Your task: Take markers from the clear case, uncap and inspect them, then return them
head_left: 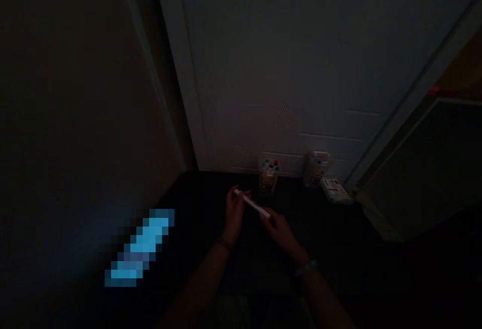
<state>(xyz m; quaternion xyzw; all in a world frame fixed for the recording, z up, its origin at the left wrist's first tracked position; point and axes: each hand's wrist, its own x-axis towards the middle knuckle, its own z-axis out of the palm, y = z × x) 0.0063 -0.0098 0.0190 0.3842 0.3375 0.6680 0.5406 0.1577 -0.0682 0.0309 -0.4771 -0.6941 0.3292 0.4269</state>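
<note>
A slim white marker (253, 205) slants across the space between my two hands, its upper end to the left. The fingers of my left hand (235, 212) are closed round that end. At the lower right end, my right hand (277, 226) grips the marker with thumb and fingers. Just beyond my hands stands a clear case of markers (268, 176), open at the top, with blue, green and red ends showing. The dim light hides the finer detail of my fingers.
A second clear case (317, 169) stands farther right against the pale panel (263, 68). Beside it lies a flat white box (336, 190) with printing. All rest on a dark tabletop (263, 268). A glowing, pixelated blue patch (141, 248) lies at the left.
</note>
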